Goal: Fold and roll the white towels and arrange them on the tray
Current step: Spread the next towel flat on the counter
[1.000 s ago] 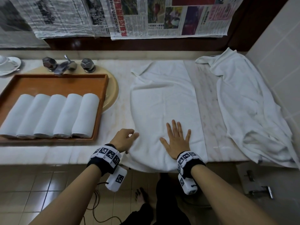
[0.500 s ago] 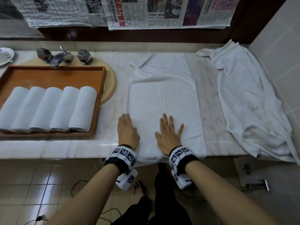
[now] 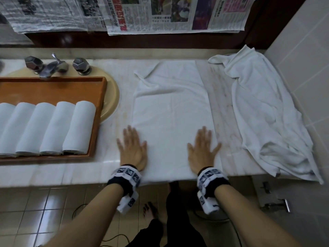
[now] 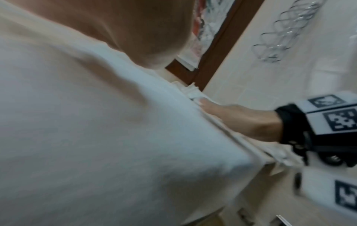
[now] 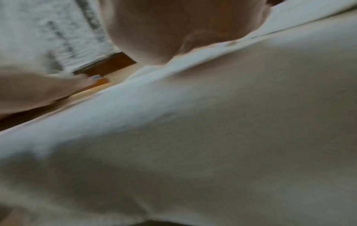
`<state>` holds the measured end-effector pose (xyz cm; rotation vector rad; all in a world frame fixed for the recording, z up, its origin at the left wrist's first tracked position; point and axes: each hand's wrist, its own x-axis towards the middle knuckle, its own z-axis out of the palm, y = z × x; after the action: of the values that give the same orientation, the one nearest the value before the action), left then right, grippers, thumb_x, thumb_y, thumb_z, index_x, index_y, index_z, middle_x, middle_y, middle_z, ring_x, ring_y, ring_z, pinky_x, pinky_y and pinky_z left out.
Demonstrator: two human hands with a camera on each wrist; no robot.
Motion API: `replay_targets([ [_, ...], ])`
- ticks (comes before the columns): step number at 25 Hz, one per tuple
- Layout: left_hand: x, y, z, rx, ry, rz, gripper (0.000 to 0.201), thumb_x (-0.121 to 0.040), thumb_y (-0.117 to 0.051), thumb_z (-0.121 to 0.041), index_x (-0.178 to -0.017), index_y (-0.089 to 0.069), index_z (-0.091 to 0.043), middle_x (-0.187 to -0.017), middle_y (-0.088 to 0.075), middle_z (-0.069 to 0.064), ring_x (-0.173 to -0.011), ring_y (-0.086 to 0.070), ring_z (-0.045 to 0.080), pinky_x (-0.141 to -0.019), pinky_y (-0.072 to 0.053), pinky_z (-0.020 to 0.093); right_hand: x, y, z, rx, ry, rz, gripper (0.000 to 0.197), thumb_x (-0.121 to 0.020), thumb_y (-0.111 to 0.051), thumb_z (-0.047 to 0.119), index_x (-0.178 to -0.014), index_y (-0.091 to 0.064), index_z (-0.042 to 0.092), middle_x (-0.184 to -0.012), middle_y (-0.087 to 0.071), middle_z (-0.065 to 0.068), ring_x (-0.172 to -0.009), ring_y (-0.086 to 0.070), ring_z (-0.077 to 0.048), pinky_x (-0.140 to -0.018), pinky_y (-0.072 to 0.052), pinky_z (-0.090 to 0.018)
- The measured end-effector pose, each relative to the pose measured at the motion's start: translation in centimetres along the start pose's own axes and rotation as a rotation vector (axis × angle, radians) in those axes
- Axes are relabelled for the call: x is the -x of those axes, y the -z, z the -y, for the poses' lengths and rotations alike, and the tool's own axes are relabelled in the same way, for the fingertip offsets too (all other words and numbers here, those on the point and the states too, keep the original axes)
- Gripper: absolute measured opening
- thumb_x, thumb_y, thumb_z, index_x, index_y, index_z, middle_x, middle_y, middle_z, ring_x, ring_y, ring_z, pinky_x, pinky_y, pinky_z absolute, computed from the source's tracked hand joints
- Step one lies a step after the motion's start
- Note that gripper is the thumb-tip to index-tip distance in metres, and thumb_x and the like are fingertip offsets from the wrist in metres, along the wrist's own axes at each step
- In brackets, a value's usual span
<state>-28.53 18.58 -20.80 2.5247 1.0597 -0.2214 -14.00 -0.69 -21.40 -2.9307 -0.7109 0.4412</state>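
A white towel (image 3: 170, 111) lies folded lengthwise on the marble counter, its near end at the counter's front edge. My left hand (image 3: 132, 147) presses flat on its near left corner with straight fingers. Flat on the near right corner lies my right hand (image 3: 203, 148), fingers spread. In the left wrist view the towel (image 4: 115, 137) fills the frame and the right hand (image 4: 241, 119) shows beyond it. The right wrist view is blurred towel (image 5: 212, 137) with the left hand (image 5: 38, 90) at its far side. Several rolled white towels (image 3: 53, 127) lie side by side in the wooden tray (image 3: 101, 111).
A second white towel (image 3: 267, 113) lies crumpled at the right end of the counter, hanging over its front edge by the tiled wall. The tray sits over a beige basin (image 3: 114, 93) below the tap (image 3: 51, 66). Newspapers (image 3: 160, 13) hang on the back wall.
Both hands slid apart across the towel's near end: the left, curled at the towel's edge a second ago, now lies flat at the left corner, and the right moved to the right corner.
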Motion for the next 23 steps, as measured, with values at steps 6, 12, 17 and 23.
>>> replay_targets([
  [6,-1.5,-1.1,-1.2,-0.015,-0.044,0.074,0.059,-0.103,-0.010,-0.041,-0.154,0.013,-0.022,-0.159,0.023,-0.002,-0.145,0.023,0.015,-0.119,0.012,0.044,-2.1,-0.1,-1.4,0.026,0.079,0.083,0.068,-0.095,0.001,0.047,-0.155,0.004,0.017,-0.160,0.018,0.003,-0.148,0.013,-0.015,-0.116,0.004,-0.058],
  [12,-4.5,0.9,-7.0,0.192,-0.166,0.173,0.061,-0.104,-0.015,-0.038,-0.153,0.011,-0.014,-0.159,0.021,0.002,-0.147,0.018,0.018,-0.117,0.013,0.042,-5.2,3.1,2.3,-0.041,0.223,0.172,0.061,-0.104,-0.020,0.036,-0.153,0.011,0.016,-0.160,0.021,0.002,-0.147,0.019,-0.018,-0.114,0.010,-0.061],
  [17,-7.9,1.2,-3.3,0.032,0.043,0.120,0.059,-0.104,-0.014,-0.040,-0.154,0.009,-0.020,-0.160,0.020,0.000,-0.147,0.018,0.019,-0.119,0.010,0.047,-8.4,3.4,-1.7,0.012,-0.003,0.252,0.066,-0.103,-0.018,0.045,-0.153,0.015,0.018,-0.158,0.028,0.002,-0.146,0.022,-0.016,-0.114,0.009,-0.062],
  [23,-10.0,2.0,-7.5,0.121,-0.207,0.169,0.060,-0.104,-0.017,-0.039,-0.155,0.006,-0.015,-0.160,0.018,-0.001,-0.147,0.017,0.018,-0.118,0.010,0.042,-11.1,5.2,1.3,-0.035,0.140,0.242,0.065,-0.103,-0.020,0.041,-0.152,0.015,0.017,-0.158,0.027,0.005,-0.146,0.023,-0.018,-0.115,0.012,-0.058],
])
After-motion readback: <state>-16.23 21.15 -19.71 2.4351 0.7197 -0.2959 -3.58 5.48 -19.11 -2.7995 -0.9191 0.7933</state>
